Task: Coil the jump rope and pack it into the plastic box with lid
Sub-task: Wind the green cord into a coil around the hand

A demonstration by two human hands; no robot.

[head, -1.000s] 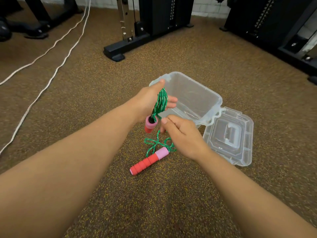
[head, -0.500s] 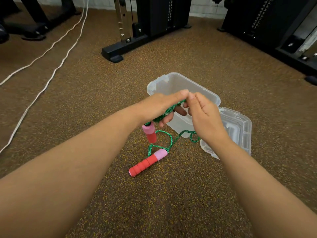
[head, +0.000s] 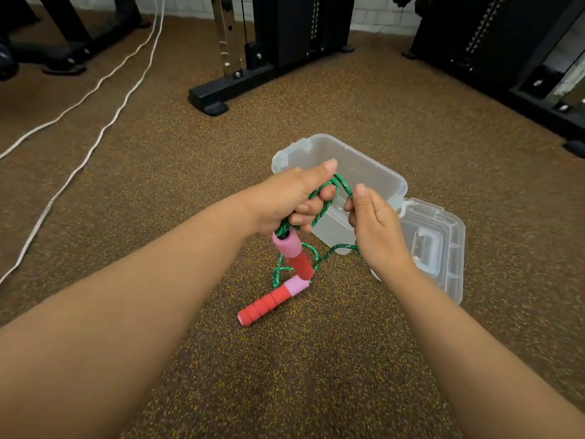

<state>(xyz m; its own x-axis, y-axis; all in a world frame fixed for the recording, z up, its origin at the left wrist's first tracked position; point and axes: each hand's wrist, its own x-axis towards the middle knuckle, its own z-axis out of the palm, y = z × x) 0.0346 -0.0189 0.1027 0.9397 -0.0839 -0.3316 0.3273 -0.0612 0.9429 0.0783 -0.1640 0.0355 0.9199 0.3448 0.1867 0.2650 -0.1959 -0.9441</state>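
Observation:
My left hand (head: 292, 201) is closed around coils of the green jump rope (head: 326, 204), and one pink-and-red handle (head: 292, 253) hangs below the fist. To its right, my right hand (head: 376, 229) pinches a strand of the same rope; the strand loops over to my left fingers. The second handle (head: 273, 301) lies on the floor under my hands, with loose rope around it. Behind my hands stands the clear plastic box (head: 373, 172), open. Its lid (head: 443, 248) lies flat on the floor, hinged at the right of the box.
The floor is brown speckled rubber. Black gym machine bases (head: 234, 87) stand at the back centre, back left and right (head: 538, 90). Two white cables (head: 95, 99) run across the floor on the left.
My right hand drew back slightly to the right with a strand, opening a loop between the hands. The hanging handle swung lower, over the one on the floor.

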